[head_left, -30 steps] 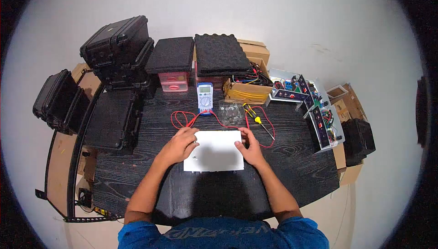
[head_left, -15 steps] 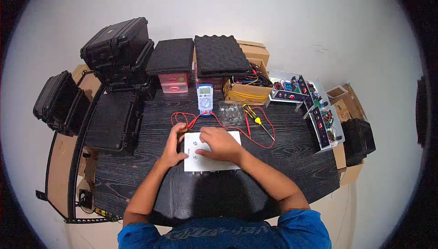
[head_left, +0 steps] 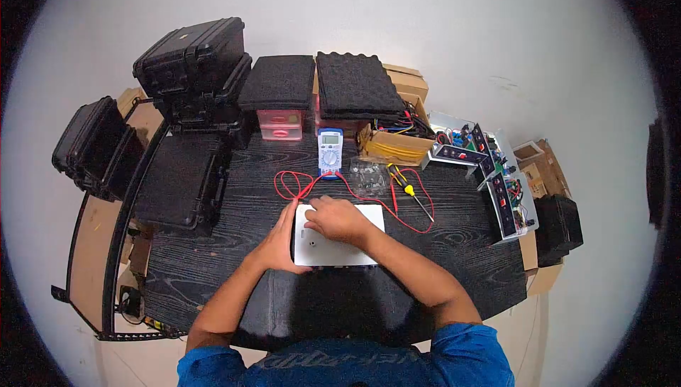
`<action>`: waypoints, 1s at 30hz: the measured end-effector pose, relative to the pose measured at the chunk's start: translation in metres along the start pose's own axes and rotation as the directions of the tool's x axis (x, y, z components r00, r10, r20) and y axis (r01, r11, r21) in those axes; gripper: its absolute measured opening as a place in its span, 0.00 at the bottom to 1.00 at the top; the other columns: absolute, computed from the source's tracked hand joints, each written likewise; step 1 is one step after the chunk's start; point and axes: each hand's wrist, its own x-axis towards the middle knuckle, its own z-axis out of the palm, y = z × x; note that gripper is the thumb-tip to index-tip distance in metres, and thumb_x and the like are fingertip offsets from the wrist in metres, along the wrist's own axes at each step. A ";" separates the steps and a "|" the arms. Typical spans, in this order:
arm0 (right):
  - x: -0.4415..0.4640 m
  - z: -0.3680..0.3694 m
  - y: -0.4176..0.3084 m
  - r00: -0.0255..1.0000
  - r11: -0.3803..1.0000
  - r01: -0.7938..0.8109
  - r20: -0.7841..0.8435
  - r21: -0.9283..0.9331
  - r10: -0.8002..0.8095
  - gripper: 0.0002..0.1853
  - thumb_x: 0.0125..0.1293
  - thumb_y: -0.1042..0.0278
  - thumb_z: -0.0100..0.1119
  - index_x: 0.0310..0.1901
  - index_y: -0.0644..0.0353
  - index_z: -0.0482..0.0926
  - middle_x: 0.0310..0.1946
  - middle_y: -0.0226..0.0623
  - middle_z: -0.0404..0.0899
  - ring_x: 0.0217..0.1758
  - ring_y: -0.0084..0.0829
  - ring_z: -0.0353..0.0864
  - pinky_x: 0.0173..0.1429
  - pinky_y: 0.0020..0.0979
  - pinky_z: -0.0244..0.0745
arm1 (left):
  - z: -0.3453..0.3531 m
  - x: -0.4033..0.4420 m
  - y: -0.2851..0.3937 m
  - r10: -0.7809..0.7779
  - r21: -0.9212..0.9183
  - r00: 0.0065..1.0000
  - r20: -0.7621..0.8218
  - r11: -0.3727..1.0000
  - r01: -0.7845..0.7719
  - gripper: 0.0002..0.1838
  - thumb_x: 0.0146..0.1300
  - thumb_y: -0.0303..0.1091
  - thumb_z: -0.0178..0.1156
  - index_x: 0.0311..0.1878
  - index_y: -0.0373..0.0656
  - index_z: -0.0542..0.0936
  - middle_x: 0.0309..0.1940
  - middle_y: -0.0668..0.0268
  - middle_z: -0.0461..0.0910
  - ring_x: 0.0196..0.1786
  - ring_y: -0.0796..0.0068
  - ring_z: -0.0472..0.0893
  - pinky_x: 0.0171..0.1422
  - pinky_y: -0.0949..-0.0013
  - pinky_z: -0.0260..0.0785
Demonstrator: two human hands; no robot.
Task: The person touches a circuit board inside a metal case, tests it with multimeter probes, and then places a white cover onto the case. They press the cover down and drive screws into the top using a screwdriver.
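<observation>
A white box (head_left: 349,253) lies flat on the dark table, with a slot and a small round metal fitting (head_left: 312,244) on its top face. Around the left side of the box my left hand (head_left: 278,247) is closed, thumb at the near corner and fingers along the edge. My right hand (head_left: 340,220) rests over the upper left of the top face with its fingers curled in a pinch. Whatever those fingertips hold is hidden beneath them.
Beyond the box are a multimeter (head_left: 330,154) with red leads (head_left: 289,183), a clear bag of small parts (head_left: 369,176) and a yellow-black screwdriver (head_left: 409,190). Open electronics units (head_left: 502,206) stand at right, black cases (head_left: 186,181) at left, and a carton of cables (head_left: 397,142) behind.
My right hand has shifted to the far fitting's spot, covering it, and its fingers are curled tighter. My left hand has wrapped lower around the box's left edge. The whole view has moved slightly.
</observation>
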 end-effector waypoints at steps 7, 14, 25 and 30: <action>0.001 -0.001 0.001 0.998 0.996 -0.048 0.044 0.074 0.045 0.16 0.76 0.54 0.61 0.42 0.61 0.83 0.46 0.47 0.82 0.55 0.51 0.83 0.55 0.51 0.83 | -0.001 0.002 0.003 -0.008 0.028 1.000 0.012 1.000 0.007 0.88 0.29 0.52 0.89 0.86 0.28 0.37 0.82 0.32 0.50 0.85 0.34 0.56 0.88 0.47 0.53; 0.000 -0.003 0.005 1.000 0.992 -0.028 0.006 0.125 0.027 0.17 0.76 0.53 0.61 0.42 0.62 0.82 0.45 0.48 0.83 0.54 0.51 0.83 0.56 0.51 0.81 | 0.000 0.004 0.003 -0.005 0.019 1.000 0.023 1.000 0.005 0.90 0.28 0.55 0.90 0.86 0.28 0.37 0.83 0.32 0.49 0.85 0.34 0.55 0.88 0.46 0.52; -0.088 -0.069 0.047 0.947 0.871 -0.306 0.030 0.384 0.320 0.51 0.48 0.41 0.84 0.72 0.57 0.73 0.68 0.52 0.76 0.75 0.54 0.73 0.80 0.48 0.67 | -0.013 0.006 0.012 0.073 0.036 0.997 0.020 0.997 -0.074 0.87 0.25 0.66 0.89 0.85 0.31 0.50 0.83 0.37 0.52 0.87 0.36 0.52 0.88 0.39 0.48; -0.118 -0.056 0.052 0.949 0.850 -0.316 0.127 0.421 0.290 0.63 0.41 0.49 0.89 0.79 0.62 0.65 0.75 0.51 0.71 0.78 0.52 0.70 0.83 0.45 0.63 | -0.016 0.040 0.071 0.009 0.417 0.982 0.189 0.904 -0.089 0.77 0.29 0.69 0.85 0.80 0.31 0.63 0.78 0.41 0.63 0.83 0.39 0.61 0.85 0.28 0.47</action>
